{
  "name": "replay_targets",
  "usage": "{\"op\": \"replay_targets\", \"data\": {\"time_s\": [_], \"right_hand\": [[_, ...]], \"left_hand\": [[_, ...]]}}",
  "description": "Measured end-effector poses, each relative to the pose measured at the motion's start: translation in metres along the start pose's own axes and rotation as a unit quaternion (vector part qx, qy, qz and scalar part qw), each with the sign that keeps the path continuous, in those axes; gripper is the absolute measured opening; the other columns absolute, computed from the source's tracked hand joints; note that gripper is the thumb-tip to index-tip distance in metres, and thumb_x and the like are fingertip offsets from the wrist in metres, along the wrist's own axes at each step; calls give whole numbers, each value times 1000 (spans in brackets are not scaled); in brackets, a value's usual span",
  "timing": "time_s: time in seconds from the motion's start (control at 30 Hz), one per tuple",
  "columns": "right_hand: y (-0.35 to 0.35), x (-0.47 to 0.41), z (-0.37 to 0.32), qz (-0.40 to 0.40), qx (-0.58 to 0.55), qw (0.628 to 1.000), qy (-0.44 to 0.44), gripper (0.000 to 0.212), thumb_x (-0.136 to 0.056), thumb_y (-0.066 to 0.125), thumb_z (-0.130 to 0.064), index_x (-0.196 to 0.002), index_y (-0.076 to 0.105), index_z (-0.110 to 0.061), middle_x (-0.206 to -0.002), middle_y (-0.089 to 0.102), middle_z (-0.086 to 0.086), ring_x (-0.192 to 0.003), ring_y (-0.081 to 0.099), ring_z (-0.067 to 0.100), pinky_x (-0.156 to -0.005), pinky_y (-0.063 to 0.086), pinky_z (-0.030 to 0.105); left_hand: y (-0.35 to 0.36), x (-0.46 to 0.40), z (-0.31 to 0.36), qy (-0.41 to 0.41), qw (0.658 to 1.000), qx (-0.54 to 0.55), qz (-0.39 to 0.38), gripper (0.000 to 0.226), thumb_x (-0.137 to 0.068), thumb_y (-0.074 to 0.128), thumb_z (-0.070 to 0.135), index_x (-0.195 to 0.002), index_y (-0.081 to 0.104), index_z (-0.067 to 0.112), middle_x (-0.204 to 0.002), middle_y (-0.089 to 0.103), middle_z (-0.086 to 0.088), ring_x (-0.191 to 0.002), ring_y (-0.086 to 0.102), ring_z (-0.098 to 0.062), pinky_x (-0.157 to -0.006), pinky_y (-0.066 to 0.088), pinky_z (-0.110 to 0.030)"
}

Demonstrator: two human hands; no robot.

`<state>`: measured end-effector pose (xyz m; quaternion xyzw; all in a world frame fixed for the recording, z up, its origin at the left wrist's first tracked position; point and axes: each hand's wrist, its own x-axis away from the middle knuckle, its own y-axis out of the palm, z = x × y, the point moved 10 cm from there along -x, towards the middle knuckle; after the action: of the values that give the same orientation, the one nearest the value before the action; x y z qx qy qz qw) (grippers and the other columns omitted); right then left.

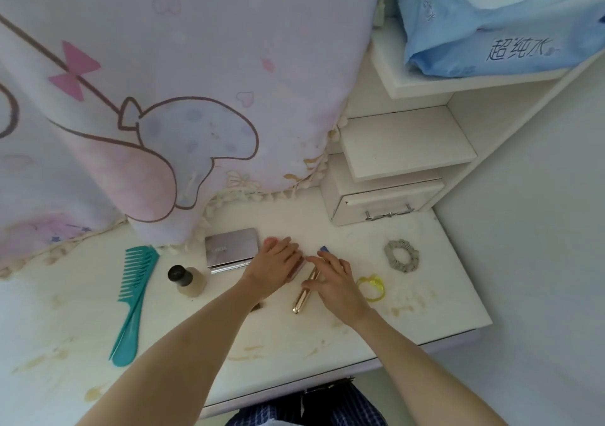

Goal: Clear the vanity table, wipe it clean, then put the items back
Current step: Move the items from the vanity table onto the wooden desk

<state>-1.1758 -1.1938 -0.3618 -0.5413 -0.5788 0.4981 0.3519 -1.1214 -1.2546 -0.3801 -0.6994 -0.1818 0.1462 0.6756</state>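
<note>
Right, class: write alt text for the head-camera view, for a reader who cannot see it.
Two hands reach over a stained white vanity table: the left hand rests on a small pink item, the right hand on a gold tube. Around them lie a teal comb, bottle, compact, yellow band and scrunchie.

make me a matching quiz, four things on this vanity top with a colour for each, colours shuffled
Things:
1. comb
2. scrunchie
3. tube
4. bracelet

Colours:
A. gold
B. yellow
C. teal
D. grey

Pairs: 1-C, 2-D, 3-A, 4-B
</note>
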Motion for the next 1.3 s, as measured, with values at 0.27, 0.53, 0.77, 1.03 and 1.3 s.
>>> {"op": "replay_targets", "data": {"time_s": [0.27, 0.53, 0.77, 1.03, 1.3], "right_hand": [[-1, 5, 35, 12, 4, 987, 157, 41, -68, 77, -10, -107, 63, -13, -126, 56, 18, -116, 51, 41, -83, 50, 49], [8, 4, 41, -46, 27, 952, 301, 80, -52, 85, -19, -123, 53, 3, -93, 62, 18, -82, 59, 33, -61, 50, 37], [10, -7, 34, -19, 39, 962, 270, 41, -33, 86, 1, -64, 60, -5, -61, 56, 10, -53, 56, 24, -39, 42, 25], [0, -22, 40, -43, -2, 953, 299, 34, -48, 83, 3, -72, 58, -1, -69, 55, 15, -52, 53, 27, -33, 36, 26], [-32, -18, 72, -39, -29, 956, 289, 29, -95, 42, -17, -123, 39, -11, -103, 60, 12, -87, 60, 30, -61, 37, 32]], "left_hand": [[-20, 4, 8, -42, 996, 18, 71, 35, -83, 40, 26, -87, 70, 7, -87, 67, -7, -85, 64, -27, -88, 37, -37], [-11, 18, 15, -109, 991, 58, 55, 28, -82, 49, 24, -86, 67, 3, -83, 63, -12, -76, 61, -29, -67, 54, -34], [2, 16, 7, -172, 983, 48, -50, 64, -34, 83, 38, -83, 66, 0, -71, 59, -12, -65, 60, -27, -48, 50, -27], [-10, 16, 1, -186, 979, 65, -55, 75, -36, 84, 42, -90, 50, 2, -85, 61, -16, -74, 63, -30, -49, 52, -29], [-71, -14, -1, -198, 974, 107, 31, 61, -44, 79, 39, -89, 53, 6, -73, 56, -4, -60, 56, -22, -38, 42, -28]]}}
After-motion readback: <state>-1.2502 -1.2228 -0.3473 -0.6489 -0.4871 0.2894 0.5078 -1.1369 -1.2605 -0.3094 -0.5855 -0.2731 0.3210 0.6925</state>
